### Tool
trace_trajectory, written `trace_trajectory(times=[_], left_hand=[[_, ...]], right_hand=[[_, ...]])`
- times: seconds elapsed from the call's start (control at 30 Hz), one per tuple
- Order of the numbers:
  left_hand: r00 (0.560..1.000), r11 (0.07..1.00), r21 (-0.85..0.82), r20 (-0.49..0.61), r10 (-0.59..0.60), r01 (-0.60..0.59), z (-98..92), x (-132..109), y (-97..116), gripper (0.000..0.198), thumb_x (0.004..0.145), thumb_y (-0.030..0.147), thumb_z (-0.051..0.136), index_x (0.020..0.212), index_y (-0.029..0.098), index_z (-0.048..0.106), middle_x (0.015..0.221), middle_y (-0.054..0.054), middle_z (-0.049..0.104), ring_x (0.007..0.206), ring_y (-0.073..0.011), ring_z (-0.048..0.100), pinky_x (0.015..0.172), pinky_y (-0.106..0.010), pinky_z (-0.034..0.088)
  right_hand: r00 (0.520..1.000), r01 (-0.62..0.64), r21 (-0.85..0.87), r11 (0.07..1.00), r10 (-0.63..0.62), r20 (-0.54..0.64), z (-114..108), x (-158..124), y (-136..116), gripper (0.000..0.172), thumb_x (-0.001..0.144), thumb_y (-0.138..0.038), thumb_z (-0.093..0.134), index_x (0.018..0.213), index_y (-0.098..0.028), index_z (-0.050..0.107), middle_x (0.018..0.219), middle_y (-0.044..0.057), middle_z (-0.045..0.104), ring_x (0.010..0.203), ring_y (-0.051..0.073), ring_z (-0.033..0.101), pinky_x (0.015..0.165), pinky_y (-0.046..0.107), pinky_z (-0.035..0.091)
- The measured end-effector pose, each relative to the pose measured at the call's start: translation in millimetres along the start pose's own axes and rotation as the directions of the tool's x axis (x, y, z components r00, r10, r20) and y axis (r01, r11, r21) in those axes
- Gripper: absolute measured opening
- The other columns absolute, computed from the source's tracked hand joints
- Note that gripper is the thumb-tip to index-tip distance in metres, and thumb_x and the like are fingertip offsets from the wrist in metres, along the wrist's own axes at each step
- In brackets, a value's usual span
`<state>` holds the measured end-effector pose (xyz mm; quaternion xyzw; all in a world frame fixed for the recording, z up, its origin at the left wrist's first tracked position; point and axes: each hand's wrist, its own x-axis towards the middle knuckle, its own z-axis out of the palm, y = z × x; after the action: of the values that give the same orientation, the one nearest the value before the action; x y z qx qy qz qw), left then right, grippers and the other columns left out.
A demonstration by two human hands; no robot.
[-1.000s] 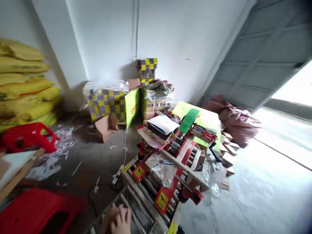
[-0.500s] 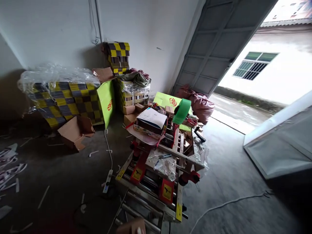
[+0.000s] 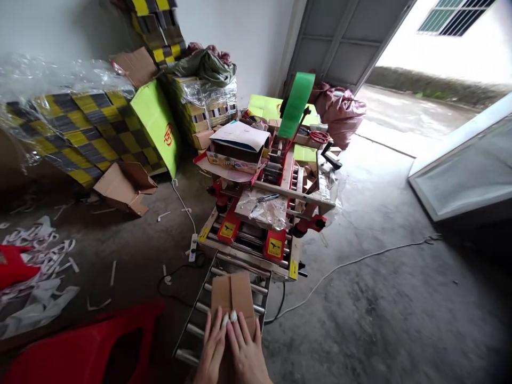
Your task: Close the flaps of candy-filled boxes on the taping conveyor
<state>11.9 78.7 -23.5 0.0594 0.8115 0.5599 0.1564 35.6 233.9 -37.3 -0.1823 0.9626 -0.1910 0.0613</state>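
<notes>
- Atop the carton [image 3: 232, 290], left hand [image 3: 213, 345] and right hand [image 3: 246, 344] lie palm-down, fingers forward, each grip uncurled.
- It sits between the roller track's [image 3: 195, 330] side edges, long axis toward the far edge.

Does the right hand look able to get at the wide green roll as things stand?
Probably not: the right hand rests on the brown rectangular cardboard box, and the near part of the red and silver metal roller machine lies between it and the wide green roll.

Yellow pictogram signs [image 3: 274, 247] mark the red guards [image 3: 233, 216].
</notes>
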Motion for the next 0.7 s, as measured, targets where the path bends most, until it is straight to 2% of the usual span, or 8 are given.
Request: trace_trajectory(times=[0.17, 0.27, 0.33, 0.43, 0.53, 0.57, 0.63, 0.7], left_hand=[[0.976, 0.975, -0.064, -0.060, 0.211, -0.215, -8.0, 135, 48, 0.050, 0.085, 0.051, 0.045, 0.125, 0.023, 0.057, 0.141, -0.008, 0.045, 0.140, -0.0279, 0.020, 0.115, -0.053, 0.014], [0.953, 0.959, -0.089, -0.170, 0.251, -0.268, -3.1, 207, 82, 0.051, 0.086, 0.049, 0.044, 0.121, 0.016, 0.058, 0.134, -0.014, 0.052, 0.131, -0.0281, 0.039, 0.113, -0.048, 0.024], [0.920, 0.945, -0.070, -0.261, 0.293, -0.321, 3.3, 217, 99, 0.051, 0.090, 0.044, 0.039, 0.129, 0.013, 0.049, 0.136, -0.015, 0.048, 0.131, -0.0255, 0.040, 0.113, -0.045, 0.026], [0.835, 0.873, 0.007, -0.287, 0.469, -0.488, 3.6, 159, 94, 0.048, 0.091, 0.037, 0.041, 0.134, 0.016, 0.041, 0.140, -0.013, 0.044, 0.132, -0.0231, 0.037, 0.113, -0.042, 0.027], [0.800, 0.832, 0.133, -0.228, 0.555, -0.539, -16.0, 44, 40, 0.044, 0.089, 0.029, 0.047, 0.132, 0.022, 0.044, 0.140, -0.010, 0.044, 0.131, -0.0233, 0.037, 0.111, -0.043, 0.028], [0.840, 0.876, 0.136, -0.248, 0.482, -0.463, -25.2, 3, 15, 0.042, 0.089, 0.028, 0.047, 0.130, 0.023, 0.045, 0.137, -0.010, 0.047, 0.128, -0.0229, 0.041, 0.108, -0.042, 0.034], [0.899, 0.972, 0.087, -0.371, 0.233, -0.217, -45.5, -73, -36, 0.038, 0.088, 0.025, 0.048, 0.125, 0.023, 0.049, 0.128, -0.010, 0.054, 0.118, -0.0212, 0.051, 0.096, -0.037, 0.045], [0.849, 1.000, 0.008, -0.528, 0.015, -0.012, -68.2, -140, -80, 0.033, 0.086, 0.023, 0.049, 0.118, 0.020, 0.055, 0.115, -0.009, 0.060, 0.104, -0.0193, 0.059, 0.083, -0.031, 0.050]], right_hand=[[0.971, -0.213, -0.090, 0.973, 0.201, -0.129, -64, 82, 32, 0.094, 0.074, -0.048, 0.053, 0.148, -0.012, 0.008, 0.153, 0.012, 0.003, 0.140, 0.036, -0.004, 0.102, 0.073, 0.005], [0.942, -0.294, -0.079, 0.953, 0.274, -0.196, -99, 138, 68, 0.093, 0.073, -0.049, 0.053, 0.147, -0.008, 0.013, 0.153, 0.016, 0.007, 0.141, 0.034, 0.005, 0.102, 0.072, 0.011], [0.928, -0.300, -0.070, 0.951, 0.275, -0.251, -113, 157, 83, 0.088, 0.074, -0.046, 0.053, 0.146, -0.009, 0.016, 0.151, 0.017, 0.015, 0.140, 0.033, 0.012, 0.102, 0.071, 0.012], [0.881, -0.260, -0.031, 0.965, 0.224, -0.416, -101, 142, 72, 0.081, 0.077, -0.039, 0.053, 0.146, -0.013, 0.018, 0.152, 0.016, 0.016, 0.140, 0.031, 0.014, 0.105, 0.066, 0.014], [0.805, -0.120, 0.107, 0.987, 0.160, -0.571, -35, 84, 28, 0.066, 0.082, -0.037, 0.046, 0.142, -0.016, 0.030, 0.151, 0.014, 0.022, 0.138, 0.029, 0.021, 0.107, 0.058, 0.023], [0.811, -0.045, 0.180, 0.983, 0.141, -0.568, -4, 61, 13, 0.060, 0.081, -0.038, 0.045, 0.137, -0.018, 0.039, 0.146, 0.015, 0.033, 0.134, 0.030, 0.032, 0.104, 0.058, 0.028], [0.908, 0.141, 0.364, 0.921, 0.026, -0.418, 56, 23, -8, 0.048, 0.076, -0.036, 0.047, 0.120, -0.021, 0.057, 0.127, 0.013, 0.056, 0.120, 0.031, 0.050, 0.098, 0.053, 0.040], [0.974, 0.220, 0.548, 0.807, -0.155, -0.162, 105, 4, -23, 0.042, 0.068, -0.037, 0.053, 0.106, -0.027, 0.066, 0.112, 0.010, 0.066, 0.108, 0.031, 0.060, 0.090, 0.044, 0.049]])
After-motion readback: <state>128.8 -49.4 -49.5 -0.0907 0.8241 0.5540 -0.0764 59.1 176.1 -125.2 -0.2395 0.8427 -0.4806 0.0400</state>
